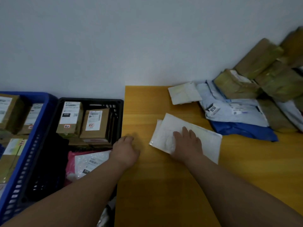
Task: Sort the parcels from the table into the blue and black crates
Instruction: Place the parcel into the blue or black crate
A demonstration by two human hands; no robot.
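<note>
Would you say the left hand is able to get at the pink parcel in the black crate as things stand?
Probably yes. The left hand hovers at the table edge, right beside the black crate, holding nothing. The pink parcel lies on top of the near end, just below that forearm, with nothing covering it.

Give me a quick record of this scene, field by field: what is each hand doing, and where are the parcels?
right hand: right hand rests flat, fingers straight, on a white padded envelope
left hand: left hand at the table's left edge, holding nothing; its fingers are blurred
table: yellow table
unsorted pile: brown boxes and pale blue bags at the far right
black crate: black crate holds labelled boxes and a pink bag
blue crate: blue crate, left of the black one, holds labelled boxes
</note>
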